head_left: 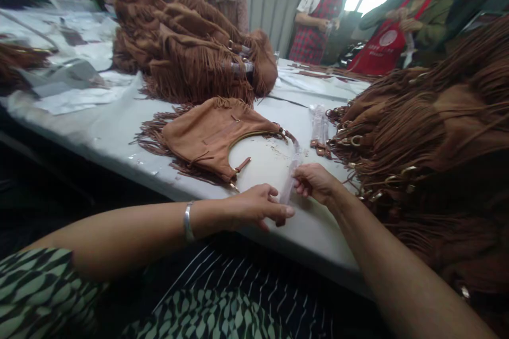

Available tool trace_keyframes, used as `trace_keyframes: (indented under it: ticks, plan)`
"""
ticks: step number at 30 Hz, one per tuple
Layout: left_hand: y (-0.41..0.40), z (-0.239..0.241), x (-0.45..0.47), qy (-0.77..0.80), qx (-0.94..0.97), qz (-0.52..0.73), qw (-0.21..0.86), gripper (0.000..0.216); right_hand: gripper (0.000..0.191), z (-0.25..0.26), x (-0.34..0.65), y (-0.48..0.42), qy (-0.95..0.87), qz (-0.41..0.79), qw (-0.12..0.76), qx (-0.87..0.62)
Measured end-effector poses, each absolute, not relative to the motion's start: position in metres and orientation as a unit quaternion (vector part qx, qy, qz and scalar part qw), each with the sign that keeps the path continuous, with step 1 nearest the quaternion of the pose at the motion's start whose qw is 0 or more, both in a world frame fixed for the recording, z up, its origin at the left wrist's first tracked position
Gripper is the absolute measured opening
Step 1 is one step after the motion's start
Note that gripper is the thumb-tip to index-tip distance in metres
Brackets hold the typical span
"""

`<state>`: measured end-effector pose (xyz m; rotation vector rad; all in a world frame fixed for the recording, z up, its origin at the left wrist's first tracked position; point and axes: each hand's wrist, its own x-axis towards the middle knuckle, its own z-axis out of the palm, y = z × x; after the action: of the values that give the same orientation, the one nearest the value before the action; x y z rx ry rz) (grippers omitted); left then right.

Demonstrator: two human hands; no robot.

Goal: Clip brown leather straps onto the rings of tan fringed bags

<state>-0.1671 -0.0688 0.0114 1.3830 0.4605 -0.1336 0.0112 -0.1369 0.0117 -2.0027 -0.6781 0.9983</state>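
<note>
A tan suede shoulder bag [202, 135] with fringe lies flat on the table, its curved opening facing right. A shoulder strap [292, 172] wrapped in clear plastic runs from the metal fitting at the bag's far corner toward me. My right hand [314, 183] is closed, pinching the wrapped strap between thumb and fingers. Beside the strap's near end is my left hand [264, 206], thumb and fingers apart; whether it touches the plastic is hard to make out. The bag's near corner has a metal clasp [234, 187], with no strap visible on it.
A large heap of brown fringed bags [191, 42] stands behind, and another pile [433, 132] rises at the right. Several plastic-wrapped straps [319, 130] lie by the right pile. Three people stand across the white table [115, 143], one with a red apron [382, 47].
</note>
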Motion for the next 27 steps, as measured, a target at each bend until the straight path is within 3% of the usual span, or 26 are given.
trace_keyframes:
  ticks: [5, 8, 11, 13, 15, 21, 27]
  plan:
    - [-0.075, 0.008, -0.176, 0.223, 0.713, -0.046, 0.663, 0.009, 0.007, 0.026, -0.006, -0.132, -0.283, 0.329, 0.42, -0.797]
    - [-0.065, 0.01, -0.185, 0.207, 0.783, -0.017, 0.586, 0.018, 0.038, 0.04, -0.019, -0.143, -0.388, 0.162, 0.431, -0.799]
    - [-0.055, 0.015, -0.193, 0.159, 0.824, -0.003, 0.544, 0.027, 0.047, 0.048, -0.04, -0.154, -0.656, 0.029, 0.298, -0.693]
    - [-0.052, 0.016, -0.197, 0.14, 0.822, 0.017, 0.551, 0.028, 0.043, 0.047, -0.054, -0.155, -0.747, 0.064, 0.172, -0.639]
    - [-0.051, 0.015, -0.201, 0.133, 0.832, 0.07, 0.534, 0.029, 0.042, 0.042, -0.063, -0.152, -0.751, 0.12, 0.121, -0.638]
    - [-0.042, 0.002, -0.219, 0.222, 0.845, 0.194, 0.446, 0.033, 0.037, 0.024, -0.06, -0.136, -0.772, 0.172, 0.169, -0.588]
    - [-0.033, 0.001, -0.224, 0.219, 0.71, 0.135, 0.655, 0.022, 0.039, 0.026, -0.046, -0.127, -0.775, 0.175, 0.185, -0.579]
